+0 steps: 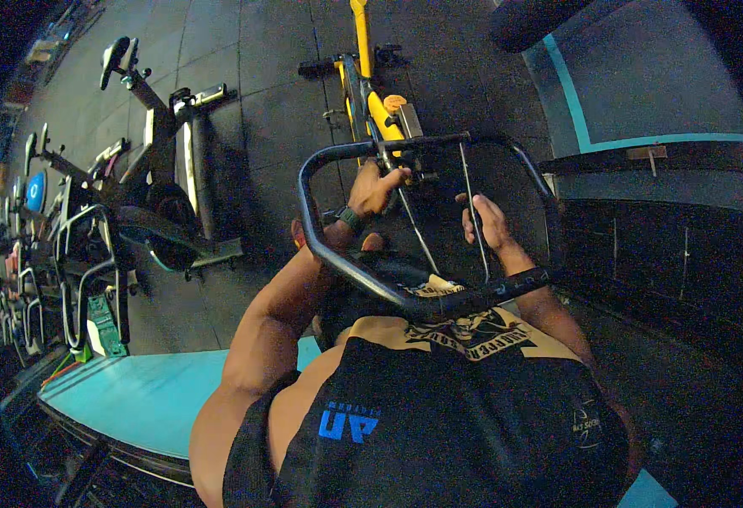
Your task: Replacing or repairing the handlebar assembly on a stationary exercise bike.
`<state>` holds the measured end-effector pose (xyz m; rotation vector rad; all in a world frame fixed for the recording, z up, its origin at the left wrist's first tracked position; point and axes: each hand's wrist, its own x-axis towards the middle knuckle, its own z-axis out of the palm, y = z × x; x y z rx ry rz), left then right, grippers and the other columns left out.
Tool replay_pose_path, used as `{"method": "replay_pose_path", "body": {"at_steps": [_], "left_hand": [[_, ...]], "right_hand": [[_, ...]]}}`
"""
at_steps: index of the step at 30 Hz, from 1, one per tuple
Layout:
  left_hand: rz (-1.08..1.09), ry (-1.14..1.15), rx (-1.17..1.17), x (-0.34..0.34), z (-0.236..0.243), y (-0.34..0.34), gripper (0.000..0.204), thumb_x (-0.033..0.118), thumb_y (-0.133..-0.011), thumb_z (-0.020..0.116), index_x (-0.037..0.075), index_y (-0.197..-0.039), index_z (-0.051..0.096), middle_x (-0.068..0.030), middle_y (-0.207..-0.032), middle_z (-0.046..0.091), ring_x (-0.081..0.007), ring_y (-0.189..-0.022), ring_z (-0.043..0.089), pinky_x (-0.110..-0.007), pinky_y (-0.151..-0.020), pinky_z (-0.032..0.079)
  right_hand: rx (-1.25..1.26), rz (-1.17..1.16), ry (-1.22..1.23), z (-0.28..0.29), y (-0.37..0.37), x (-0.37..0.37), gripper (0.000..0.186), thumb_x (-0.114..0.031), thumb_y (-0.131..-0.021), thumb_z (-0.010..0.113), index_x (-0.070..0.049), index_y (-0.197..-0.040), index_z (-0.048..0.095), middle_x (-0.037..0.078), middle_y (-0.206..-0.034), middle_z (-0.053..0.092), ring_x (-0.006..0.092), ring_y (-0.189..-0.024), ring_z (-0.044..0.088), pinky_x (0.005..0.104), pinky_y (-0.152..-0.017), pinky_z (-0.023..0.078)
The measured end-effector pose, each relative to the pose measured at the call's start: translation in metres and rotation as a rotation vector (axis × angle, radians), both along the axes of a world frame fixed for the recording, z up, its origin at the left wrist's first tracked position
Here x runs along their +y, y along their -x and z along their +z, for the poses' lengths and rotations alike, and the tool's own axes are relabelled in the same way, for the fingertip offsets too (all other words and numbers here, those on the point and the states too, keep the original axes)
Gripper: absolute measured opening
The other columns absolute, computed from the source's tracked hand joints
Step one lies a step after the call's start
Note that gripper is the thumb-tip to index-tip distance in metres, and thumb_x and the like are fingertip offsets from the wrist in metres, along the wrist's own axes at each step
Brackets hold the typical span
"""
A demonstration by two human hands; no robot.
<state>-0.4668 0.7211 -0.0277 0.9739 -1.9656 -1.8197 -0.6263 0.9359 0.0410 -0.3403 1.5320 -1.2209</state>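
A black loop-shaped handlebar [314, 212] of a yellow-framed exercise bike [385, 117] spans in front of my torso. My left hand [373, 191], with a dark watch [350, 218] on its wrist, reaches inside the loop to the bike's stem. Its fingers are curled and its thumb points right; whatever they grip is hidden. Over on the right, my right hand [490, 223] hangs within the loop, fingers loosely bent and apart, holding nothing visible. A thin metal rod [468, 182] crosses close by its fingers. A second thin rod [415, 229] slants down between my hands.
More exercise bikes [155, 144] stand in a row on the left. A turquoise platform [151, 391] lies at lower left. Dark tiled floor [274, 42] runs ahead. On the right is a black raised block [659, 93] with turquoise stripes, and a dark padded cylinder [532, 21] at its far end.
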Motion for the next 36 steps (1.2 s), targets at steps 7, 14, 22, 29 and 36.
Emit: {"method": "replay_pose_path", "body": {"at_steps": [7,14,22,29,36], "left_hand": [[0.032,-0.079,0.156,0.0,-0.021,0.003,0.051,0.046,-0.074,0.062,-0.002,-0.092,0.063,-0.0173,-0.085,0.066,-0.0304,-0.08,0.062,-0.039,-0.076,0.046],[-0.065,-0.272,0.231,-0.006,0.016,-0.004,0.043,0.032,-0.077,0.067,-0.001,-0.104,0.06,-0.0099,-0.092,0.066,-0.0213,-0.085,0.062,-0.033,-0.081,0.047],[-0.1,-0.182,0.268,-0.014,0.007,-0.002,0.043,0.026,-0.076,0.07,-0.001,-0.108,0.059,-0.0114,-0.096,0.065,-0.0198,-0.089,0.061,-0.033,-0.082,0.046],[-0.112,-0.211,0.226,-0.017,0.009,0.0,0.043,0.026,-0.074,0.07,-0.002,-0.104,0.06,-0.0102,-0.09,0.066,-0.0196,-0.082,0.062,-0.032,-0.077,0.048],[-0.147,-0.386,0.191,-0.014,0.012,-0.008,0.038,0.025,-0.077,0.07,-0.003,-0.101,0.061,-0.0062,-0.086,0.065,-0.0148,-0.077,0.06,-0.03,-0.072,0.048]], "right_hand": [[0.005,0.037,0.033,0.0,0.0,-0.003,0.043,-0.036,-0.098,0.033,0.0,-0.116,0.048,0.004,-0.057,0.046,0.0134,-0.043,0.045,0.0275,-0.043,0.042],[-0.016,-0.011,0.044,-0.001,-0.002,0.001,0.04,-0.034,-0.097,0.034,-0.002,-0.113,0.051,0.004,-0.058,0.049,0.0128,-0.042,0.045,0.0265,-0.04,0.041],[-0.036,-0.011,0.068,-0.003,0.0,-0.002,0.04,-0.035,-0.096,0.037,-0.001,-0.114,0.05,0.004,-0.058,0.049,0.0129,-0.043,0.046,0.0272,-0.04,0.042],[-0.023,-0.001,0.064,0.0,-0.001,-0.004,0.042,-0.035,-0.097,0.035,0.0,-0.114,0.05,0.004,-0.058,0.048,0.014,-0.043,0.046,0.0281,-0.042,0.042],[-0.015,-0.004,0.056,-0.003,-0.003,0.001,0.043,-0.035,-0.097,0.035,0.001,-0.115,0.049,0.005,-0.057,0.046,0.0137,-0.043,0.046,0.0276,-0.043,0.042]]}}
